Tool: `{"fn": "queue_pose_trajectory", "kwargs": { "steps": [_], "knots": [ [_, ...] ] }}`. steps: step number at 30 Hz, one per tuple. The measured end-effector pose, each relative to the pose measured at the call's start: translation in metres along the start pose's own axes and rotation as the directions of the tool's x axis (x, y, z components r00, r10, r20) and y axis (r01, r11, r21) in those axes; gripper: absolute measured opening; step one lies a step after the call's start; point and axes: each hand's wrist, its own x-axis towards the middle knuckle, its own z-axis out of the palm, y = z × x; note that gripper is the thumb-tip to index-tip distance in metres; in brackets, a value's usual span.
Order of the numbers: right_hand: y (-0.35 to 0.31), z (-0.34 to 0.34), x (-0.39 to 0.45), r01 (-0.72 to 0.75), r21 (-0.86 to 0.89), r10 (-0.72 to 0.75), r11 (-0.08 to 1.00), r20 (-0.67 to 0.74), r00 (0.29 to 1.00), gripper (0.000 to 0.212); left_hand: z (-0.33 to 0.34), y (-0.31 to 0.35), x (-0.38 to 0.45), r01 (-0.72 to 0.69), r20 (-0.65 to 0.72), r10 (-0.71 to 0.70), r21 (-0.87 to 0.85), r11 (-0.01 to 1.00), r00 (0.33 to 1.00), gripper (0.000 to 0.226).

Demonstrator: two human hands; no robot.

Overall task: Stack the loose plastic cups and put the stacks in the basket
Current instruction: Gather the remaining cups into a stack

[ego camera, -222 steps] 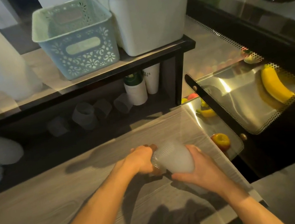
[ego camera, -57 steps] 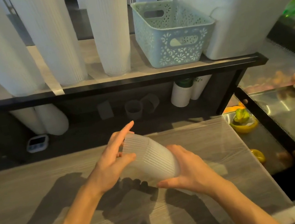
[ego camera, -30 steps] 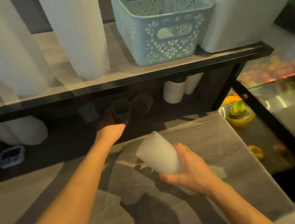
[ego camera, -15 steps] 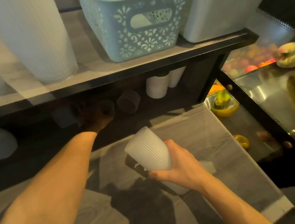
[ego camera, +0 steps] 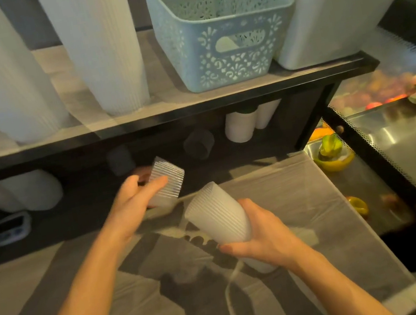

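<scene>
From the head view, the left hand was wrapped around a single ribbed cup, tilted just beyond its fingers. The right hand clasped the stack of cups, angled up-left from its palm. The basket sat on the shelf well above both.

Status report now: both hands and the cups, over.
Left hand grips single cup. Right hand grips cup stack. Basket on shelf, path clear.

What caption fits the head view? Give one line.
Left hand holds a single ribbed cup, right hand a cup stack, below the basket.
</scene>
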Motion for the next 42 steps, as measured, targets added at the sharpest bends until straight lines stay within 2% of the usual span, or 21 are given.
{"fn": "queue_pose_trajectory", "kwargs": {
  "steps": [1, 3, 6, 9, 13, 16, 20, 24, 29, 32, 35, 42],
  "knots": [
    [-0.004, 0.002, -0.001, 0.013, -0.006, -0.013, 1.0, 0.008, 1.0, 0.074, 0.002, 0.005, -0.011, -0.078, 0.034, 0.077, 0.036, 0.996, 0.996, 0.036],
    [-0.011, 0.005, -0.004, 0.037, -0.018, -0.037, 0.999, 0.011, 0.999, 0.079, 0.004, 0.006, -0.025, -0.182, 0.1, 0.168, 0.156, 0.971, 0.981, 0.047],
    [-0.017, 0.007, -0.01, 0.075, -0.031, -0.075, 0.997, 0.016, 0.997, 0.079, 0.0, 0.007, -0.039, -0.253, 0.164, 0.212, 0.288, 0.924, 0.963, 0.057],
    [-0.02, 0.009, -0.019, 0.11, -0.009, -0.11, 0.994, 0.003, 0.994, 0.078, -0.004, 0.015, -0.051, -0.284, 0.183, 0.243, 0.243, 0.928, 0.953, 0.075],
    [-0.026, 0.01, -0.026, 0.15, 0.026, -0.149, 0.988, -0.017, 0.989, 0.08, -0.002, 0.023, -0.063, -0.296, 0.236, 0.247, 0.204, 0.933, 0.94, 0.067],
    [-0.031, 0.009, -0.03, 0.175, 0.073, -0.173, 0.982, -0.033, 0.984, 0.082, 0.01, 0.018, -0.072, -0.326, 0.202, 0.288, 0.193, 0.925, 0.936, 0.068],
    [-0.03, 0.008, -0.031, 0.185, 0.062, -0.183, 0.981, -0.038, 0.982, 0.08, 0.027, -0.001, -0.085, -0.344, 0.206, 0.297, 0.254, 0.904, 0.933, 0.068],
    [-0.017, 0.009, -0.031, 0.146, 0.069, -0.146, 0.987, -0.016, 0.989, 0.077, 0.035, -0.003, -0.081, -0.237, 0.252, 0.194, 0.153, 0.959, 0.948, 0.05],
    [-0.005, 0.004, -0.023, 0.095, 0.088, -0.089, 0.992, -0.07, 0.994, 0.082, 0.044, 0.011, -0.036, -0.148, 0.069, 0.142, 0.09, 0.985, 0.987, 0.064],
    [0.004, -0.003, -0.014, 0.052, 0.081, -0.044, 0.995, -0.098, 0.994, 0.084, 0.054, 0.021, 0.001, -0.058, -0.005, 0.061, 0.244, 0.968, 0.998, 0.048],
    [0.014, -0.01, -0.003, -0.002, 0.089, 0.015, 0.996, -0.14, 0.99, 0.088, 0.074, 0.027, 0.045, 0.095, -0.096, -0.059, 0.428, 0.899, 0.994, 0.062],
    [0.04, -0.021, 0.005, -0.096, 0.103, 0.112, 0.99, -0.16, 0.981, 0.083, 0.103, 0.01, 0.133, -0.013, -0.11, 0.119, 0.68, 0.733, 0.987, 0.087]
  ]
}}
